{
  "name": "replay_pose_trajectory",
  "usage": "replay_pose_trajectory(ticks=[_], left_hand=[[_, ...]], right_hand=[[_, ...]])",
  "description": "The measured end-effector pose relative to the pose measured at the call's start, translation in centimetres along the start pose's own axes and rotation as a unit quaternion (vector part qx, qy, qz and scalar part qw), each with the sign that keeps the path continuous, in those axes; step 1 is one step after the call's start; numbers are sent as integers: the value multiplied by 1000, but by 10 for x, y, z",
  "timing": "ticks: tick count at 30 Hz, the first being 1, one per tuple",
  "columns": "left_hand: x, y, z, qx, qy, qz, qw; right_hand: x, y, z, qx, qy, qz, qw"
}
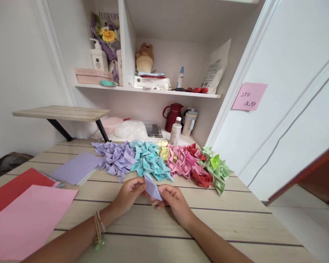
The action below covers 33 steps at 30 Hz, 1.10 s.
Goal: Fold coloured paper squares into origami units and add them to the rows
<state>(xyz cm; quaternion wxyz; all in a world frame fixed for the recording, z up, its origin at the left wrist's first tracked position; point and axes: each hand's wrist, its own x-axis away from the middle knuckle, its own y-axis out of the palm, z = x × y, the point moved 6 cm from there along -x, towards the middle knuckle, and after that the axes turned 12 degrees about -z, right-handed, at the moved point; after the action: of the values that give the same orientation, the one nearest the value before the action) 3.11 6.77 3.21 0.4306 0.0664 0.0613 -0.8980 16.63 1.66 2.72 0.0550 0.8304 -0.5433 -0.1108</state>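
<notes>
Between my two hands is a small piece of folded lavender paper, held just above the wooden table. My left hand pinches its left edge between thumb and fingers; a bracelet hangs on that wrist. On the other side, my right hand grips the paper's right edge, with the thumb on top. Right behind the hands lie heaps of folded paper pieces: lavender ones, turquoise ones, a few yellow ones, pink ones, red ones and green ones.
Flat sheets lie at the left: pink paper, red paper and lavender paper. A small raised stand is behind them. Past the heaps are a plastic bottle, a red jug and a tumbler, beneath a shelf.
</notes>
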Motion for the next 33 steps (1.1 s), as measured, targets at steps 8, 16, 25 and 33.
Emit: replay_pose_trajectory(ticks=[8, 16, 25, 33], left_hand=[[2, -1, 10, -50, 12, 31, 998], [3, 1, 10, -71, 35, 30, 996], [3, 1, 6, -71, 15, 16, 997], [2, 5, -1, -19, 3, -28, 999]], right_hand=[[4, -5, -4, 111, -44, 39, 992], [7, -3, -9, 134, -69, 44, 988], [5, -2, -8, 121, -62, 42, 990], [5, -6, -8, 207, -57, 53, 975]])
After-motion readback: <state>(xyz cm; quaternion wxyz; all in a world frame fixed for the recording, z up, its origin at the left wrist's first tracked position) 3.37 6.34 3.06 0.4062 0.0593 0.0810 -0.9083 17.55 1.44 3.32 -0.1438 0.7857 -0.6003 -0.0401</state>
